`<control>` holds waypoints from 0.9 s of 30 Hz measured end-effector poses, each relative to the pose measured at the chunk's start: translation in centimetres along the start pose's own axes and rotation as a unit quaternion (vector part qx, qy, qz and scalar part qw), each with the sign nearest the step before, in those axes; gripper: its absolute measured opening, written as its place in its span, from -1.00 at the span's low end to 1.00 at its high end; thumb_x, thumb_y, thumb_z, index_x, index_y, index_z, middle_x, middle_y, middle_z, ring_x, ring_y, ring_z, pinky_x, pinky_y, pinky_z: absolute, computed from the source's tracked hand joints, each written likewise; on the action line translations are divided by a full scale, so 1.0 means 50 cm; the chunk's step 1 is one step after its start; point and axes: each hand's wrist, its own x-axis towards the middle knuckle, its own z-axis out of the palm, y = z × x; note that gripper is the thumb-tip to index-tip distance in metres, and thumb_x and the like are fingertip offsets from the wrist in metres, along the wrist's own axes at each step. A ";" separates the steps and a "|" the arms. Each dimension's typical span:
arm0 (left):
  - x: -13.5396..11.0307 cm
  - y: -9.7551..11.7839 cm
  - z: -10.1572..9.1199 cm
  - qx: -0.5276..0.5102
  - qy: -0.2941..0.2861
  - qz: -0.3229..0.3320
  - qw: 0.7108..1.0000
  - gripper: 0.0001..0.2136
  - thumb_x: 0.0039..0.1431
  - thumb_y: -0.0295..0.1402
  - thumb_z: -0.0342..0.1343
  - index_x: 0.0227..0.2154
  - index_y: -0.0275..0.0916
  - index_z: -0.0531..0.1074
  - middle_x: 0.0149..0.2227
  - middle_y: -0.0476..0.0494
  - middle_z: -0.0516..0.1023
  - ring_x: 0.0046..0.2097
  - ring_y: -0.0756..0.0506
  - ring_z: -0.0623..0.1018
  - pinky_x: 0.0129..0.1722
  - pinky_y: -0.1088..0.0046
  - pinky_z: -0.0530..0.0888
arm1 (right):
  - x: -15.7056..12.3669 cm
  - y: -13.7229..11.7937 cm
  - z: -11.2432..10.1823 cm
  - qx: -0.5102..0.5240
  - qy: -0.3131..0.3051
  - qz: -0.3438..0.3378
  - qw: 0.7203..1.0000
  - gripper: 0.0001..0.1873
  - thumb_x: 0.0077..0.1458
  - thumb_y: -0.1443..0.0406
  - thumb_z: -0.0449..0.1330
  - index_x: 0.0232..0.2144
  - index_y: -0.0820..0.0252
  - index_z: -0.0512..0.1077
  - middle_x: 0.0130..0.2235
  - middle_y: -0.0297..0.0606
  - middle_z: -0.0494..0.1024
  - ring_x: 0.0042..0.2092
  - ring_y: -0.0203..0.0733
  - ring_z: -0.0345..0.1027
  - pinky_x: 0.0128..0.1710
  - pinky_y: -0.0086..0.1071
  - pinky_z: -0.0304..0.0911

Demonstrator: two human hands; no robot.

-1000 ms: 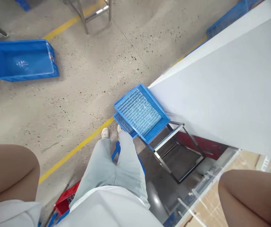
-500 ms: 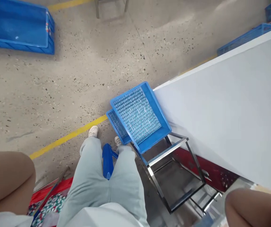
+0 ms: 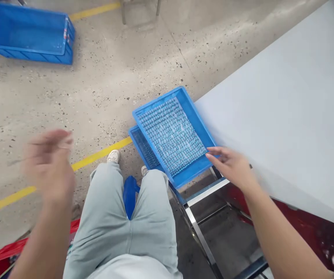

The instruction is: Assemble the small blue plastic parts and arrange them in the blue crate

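A blue tray (image 3: 206,139) holds close rows of small pale-blue and teal pieces (image 3: 169,133). It lies skewed over a second blue tray (image 3: 133,133), which also holds small pieces. My right hand (image 3: 231,164) reaches in over the upper tray's right corner. Its thumb and forefinger are slightly apart, their tips close to the end of the nearest rows; nothing shows between them. To the left, well away from the trays, my left hand (image 3: 52,161) hangs above the floor. Its fingers look bent, but motion blur hides whether they hold anything.
A metal frame (image 3: 206,195) stands under the trays, beside a white tabletop (image 3: 286,116). At the upper left a blue crate (image 3: 41,56) sits on the floor. Something red (image 3: 4,254) lies at lower left. A blue object (image 3: 130,197) is between my legs.
Both my hands have come into view, the left raised over the floor and the right stretched to the upper tray's corner. The view has shifted slightly; the trays keep their arrangement.
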 end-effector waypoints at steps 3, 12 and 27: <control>-0.080 -0.113 -0.055 0.248 -0.051 -0.117 0.960 -0.66 0.19 -0.31 0.12 0.00 -0.33 0.41 0.00 -0.29 0.49 0.09 -0.27 0.46 0.19 -0.03 0.36 | 0.114 0.079 0.093 -0.053 0.000 0.023 0.998 -0.68 0.08 0.10 0.24 -0.19 0.12 0.61 -0.27 -0.23 0.65 -0.36 -0.15 0.48 -0.21 -0.25 0.39; -0.087 -0.389 -0.095 0.494 -0.196 -0.164 0.831 -0.76 0.10 -0.44 -0.09 -0.23 -0.24 0.42 -0.21 -0.24 0.47 -0.05 -0.24 0.49 0.03 0.18 0.41 | 0.503 0.137 0.349 -0.093 0.017 0.109 0.990 -0.65 0.11 0.14 0.23 -0.17 0.26 0.63 -0.22 -0.09 0.66 -0.12 0.00 0.53 -0.04 -0.24 0.34; -0.091 -0.376 -0.008 0.512 -0.163 -0.146 0.831 -0.86 0.12 -0.36 -0.07 -0.32 -0.16 0.37 -0.37 -0.13 0.41 -0.23 -0.24 0.47 -0.18 0.20 0.37 | 0.707 0.148 0.497 -0.090 0.043 0.185 0.978 -0.64 0.12 0.14 0.22 -0.17 0.26 0.63 -0.15 0.02 0.63 -0.04 0.10 0.50 0.02 -0.17 0.35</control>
